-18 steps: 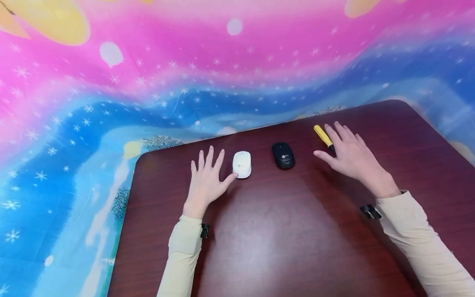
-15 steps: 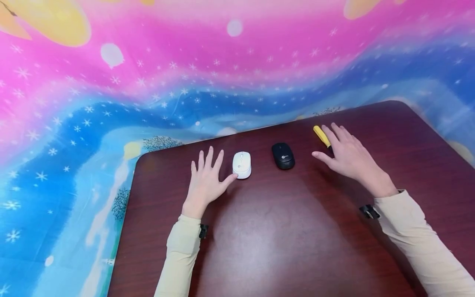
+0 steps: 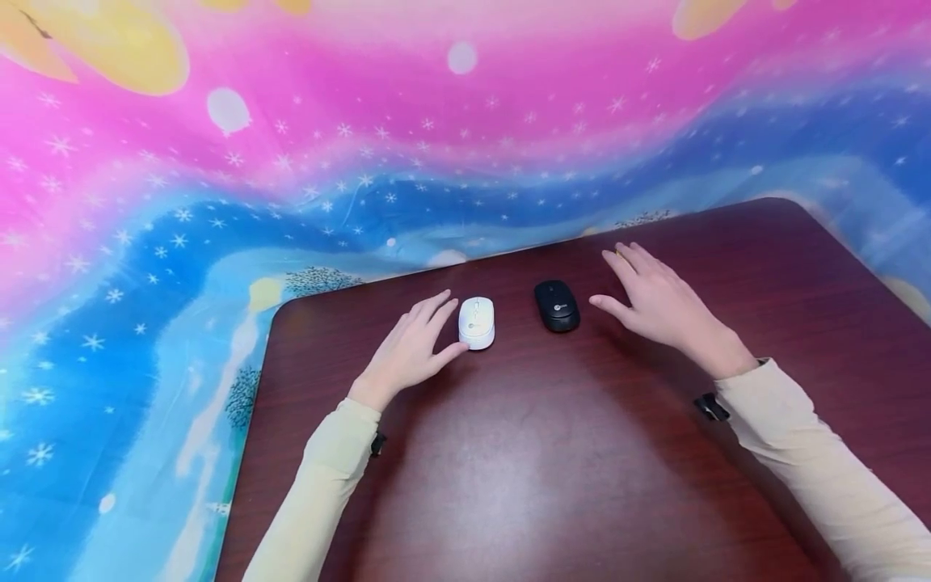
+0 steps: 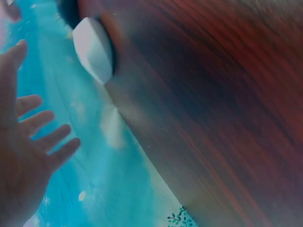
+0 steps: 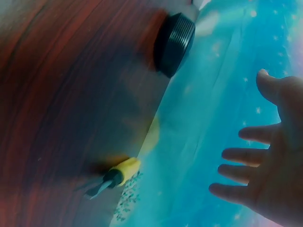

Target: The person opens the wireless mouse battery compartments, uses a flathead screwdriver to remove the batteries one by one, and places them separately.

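Note:
My left hand (image 3: 409,349) hovers just left of a white computer mouse (image 3: 476,323), fingers extended. The left wrist view shows a gap between that hand and the white mouse (image 4: 93,51). To the right stands a black computer mouse (image 3: 556,305). My right hand (image 3: 660,307) is spread to the right of it, holding nothing. Beneath the right hand lies a tool with a yellow handle, a black collar and a thin grey end (image 5: 124,171). In the head view the hand covers nearly all of it.
Everything lies on a dark red-brown wooden table (image 3: 509,469) with rounded far corners. A pink and blue patterned cloth (image 3: 407,121) hangs directly behind its far edge. A dark device is strapped at each wrist.
My right hand has shifted left, over the yellow-handled tool and closer to the black mouse. My left hand has turned rightward, its fingers drawing together beside the white mouse. Both mice stay in place.

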The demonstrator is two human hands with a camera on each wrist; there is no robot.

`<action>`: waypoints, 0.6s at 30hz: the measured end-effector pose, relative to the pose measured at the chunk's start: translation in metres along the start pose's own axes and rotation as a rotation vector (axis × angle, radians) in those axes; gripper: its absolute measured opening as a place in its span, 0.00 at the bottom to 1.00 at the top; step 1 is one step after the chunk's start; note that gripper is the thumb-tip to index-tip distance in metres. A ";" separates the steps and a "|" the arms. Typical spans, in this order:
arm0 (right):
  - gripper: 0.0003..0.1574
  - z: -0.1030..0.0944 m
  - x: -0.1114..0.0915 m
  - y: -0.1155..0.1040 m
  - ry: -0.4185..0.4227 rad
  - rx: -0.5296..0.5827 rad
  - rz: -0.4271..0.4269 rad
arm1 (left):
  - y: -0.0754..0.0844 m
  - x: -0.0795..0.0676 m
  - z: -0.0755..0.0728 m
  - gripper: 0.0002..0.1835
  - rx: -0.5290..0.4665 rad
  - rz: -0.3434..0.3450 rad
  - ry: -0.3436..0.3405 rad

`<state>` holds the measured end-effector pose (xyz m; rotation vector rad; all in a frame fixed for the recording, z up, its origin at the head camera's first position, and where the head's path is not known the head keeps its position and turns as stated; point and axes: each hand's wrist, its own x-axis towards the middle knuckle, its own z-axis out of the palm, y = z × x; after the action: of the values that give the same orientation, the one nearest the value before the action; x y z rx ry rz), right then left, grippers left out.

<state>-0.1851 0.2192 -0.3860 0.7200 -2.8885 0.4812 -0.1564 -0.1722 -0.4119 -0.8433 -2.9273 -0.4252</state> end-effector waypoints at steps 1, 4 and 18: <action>0.47 0.001 0.002 -0.002 0.005 0.001 -0.021 | -0.001 0.001 0.000 0.40 0.009 0.026 0.005; 0.45 0.006 0.010 -0.010 0.032 0.002 -0.087 | -0.003 0.005 0.002 0.39 0.044 0.094 0.009; 0.46 0.042 0.041 -0.059 -0.063 0.015 -0.240 | -0.011 0.018 0.015 0.40 0.092 0.105 -0.105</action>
<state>-0.1951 0.1380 -0.4014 1.0859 -2.8043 0.4570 -0.1770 -0.1680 -0.4261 -1.0305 -2.9515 -0.2448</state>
